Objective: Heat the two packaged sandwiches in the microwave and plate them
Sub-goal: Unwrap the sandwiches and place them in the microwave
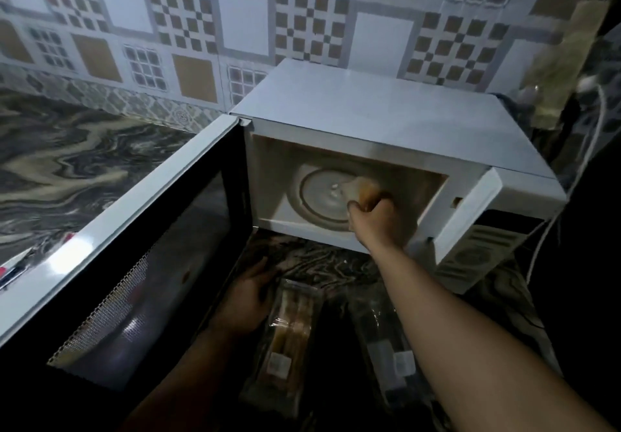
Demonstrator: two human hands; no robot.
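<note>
Centre right of the frame, the right hand [379, 219] reaches into the open microwave [369, 119], fingers curled round a sandwich [364, 189] held over the right edge of the turntable [319, 196]. Lower centre, the left hand [248, 297] lies in shadow on the counter [67, 162] — fingers loosely spread, touching the left edge of a packaged sandwich [289, 330]. Just right of it lies another clear pack [393, 347], apparently empty; the door [134, 263] swings wide at left.

1. The worktop [84, 149] has a dark marbled pattern with pale swirls.
2. A white microwave [386, 122] stands on it at the far right.
3. Two clear sandwich packs lie near: one [289, 327] holds a sandwich, the right one [393, 354] looks empty.
</note>
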